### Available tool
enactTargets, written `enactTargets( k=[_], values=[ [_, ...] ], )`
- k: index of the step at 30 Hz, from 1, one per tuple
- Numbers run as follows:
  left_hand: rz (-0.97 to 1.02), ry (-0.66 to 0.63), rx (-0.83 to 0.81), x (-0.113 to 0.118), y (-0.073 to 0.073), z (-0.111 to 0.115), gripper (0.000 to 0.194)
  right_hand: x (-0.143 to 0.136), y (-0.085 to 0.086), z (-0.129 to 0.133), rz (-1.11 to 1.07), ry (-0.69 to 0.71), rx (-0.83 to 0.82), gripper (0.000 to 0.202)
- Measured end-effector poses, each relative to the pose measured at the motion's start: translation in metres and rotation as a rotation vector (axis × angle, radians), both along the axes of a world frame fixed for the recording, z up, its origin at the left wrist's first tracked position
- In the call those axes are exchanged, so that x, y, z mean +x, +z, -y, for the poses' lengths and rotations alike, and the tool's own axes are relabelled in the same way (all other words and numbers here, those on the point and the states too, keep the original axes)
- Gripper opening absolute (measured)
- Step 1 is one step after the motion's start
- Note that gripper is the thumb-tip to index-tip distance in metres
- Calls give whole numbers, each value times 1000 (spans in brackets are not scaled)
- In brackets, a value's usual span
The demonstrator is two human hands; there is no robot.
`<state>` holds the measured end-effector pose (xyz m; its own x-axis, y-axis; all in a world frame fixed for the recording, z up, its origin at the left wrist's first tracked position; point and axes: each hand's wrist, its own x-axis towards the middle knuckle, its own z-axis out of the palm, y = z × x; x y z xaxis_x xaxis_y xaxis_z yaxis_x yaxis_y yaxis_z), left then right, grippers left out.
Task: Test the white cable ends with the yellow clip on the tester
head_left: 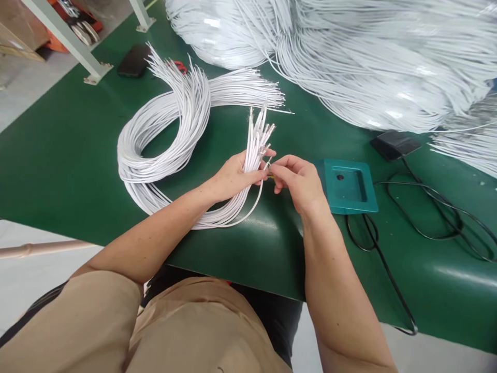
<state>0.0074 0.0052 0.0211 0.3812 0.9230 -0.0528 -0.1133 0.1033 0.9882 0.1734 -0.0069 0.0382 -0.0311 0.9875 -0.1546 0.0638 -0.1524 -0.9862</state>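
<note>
My left hand [235, 176] grips a bunch of thin white wires [257, 139] whose stripped metal ends stick up above my fingers. The bunch curls back into a loose coil of white wires [155, 140] lying on the green table [70, 155]. My right hand [298, 181] pinches the end of a single wire between thumb and fingertips, right beside the bunch; a small yellowish bit shows at the pinch. Both hands hover just above the table near its front edge.
A teal square tray [349, 186] lies right of my hands. Black cables [427, 217] loop across the table to a black box [394, 144]. Big heaps of white wire [368, 57] fill the back. A dark phone [134, 60] lies at the far left.
</note>
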Motion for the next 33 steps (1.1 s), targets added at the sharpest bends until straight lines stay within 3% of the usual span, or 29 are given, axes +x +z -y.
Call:
enactTargets(
  k=[3,7,9,14,16,21,33],
  values=[
    [-46,37,-8,-4,-2,-3,47,0,3,2,63,-7,14,11],
    [-76,27,7,-6,-3,-4,47,-3,1,3,172,-35,62,27],
    [-67,10,-4,-6,-3,-3,48,-4,-5,1,244,-4,122,20],
    [16,-19,-127,-5,-3,-4,50,2,-13,-1,678,70,620,19],
    [15,-15,-141,-4,-2,-5,50,8,-9,0,922,114,705,19],
    [-120,18,-111,-4,-1,-5,52,28,3,4,1287,125,536,19],
    [-297,-3,-70,-4,-2,-9,50,32,-2,2,1423,261,528,24]
  ],
)
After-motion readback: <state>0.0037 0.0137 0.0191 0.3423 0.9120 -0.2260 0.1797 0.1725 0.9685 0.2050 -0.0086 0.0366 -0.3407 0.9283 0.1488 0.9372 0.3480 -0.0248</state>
